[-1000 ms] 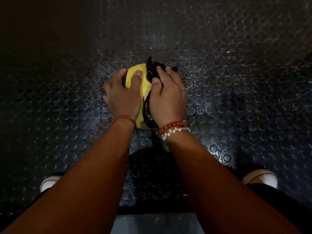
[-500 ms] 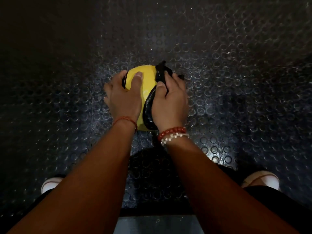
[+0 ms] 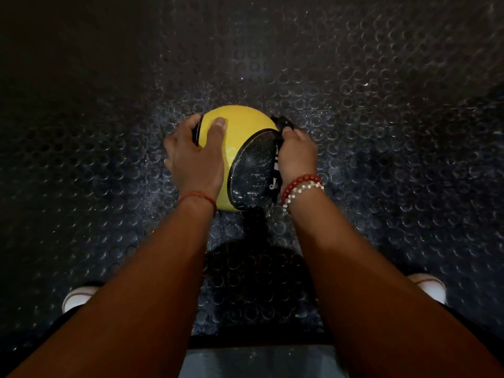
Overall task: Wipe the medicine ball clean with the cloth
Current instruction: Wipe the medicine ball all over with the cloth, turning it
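A yellow medicine ball [image 3: 240, 126] with black textured panels rests on the dark studded floor, centre of the head view. My left hand [image 3: 195, 162] grips its left side, thumb on the yellow top and fingers over the left black panel. My right hand [image 3: 297, 156] presses a black cloth [image 3: 282, 124] against the ball's right side; the cloth pokes out above my fingers and hangs down by the wrist. Much of the cloth is hidden under the hand.
Black rubber flooring with raised round studs [image 3: 381, 132] spreads all around. My two white shoes show at the lower left [image 3: 77, 297] and lower right [image 3: 431, 287]. A grey ledge [image 3: 253, 361] lies at the bottom edge.
My right hand has slid the cloth from the top centre of the ball to its right side, uncovering the yellow top and the right black panel. My left hand has kept its hold.
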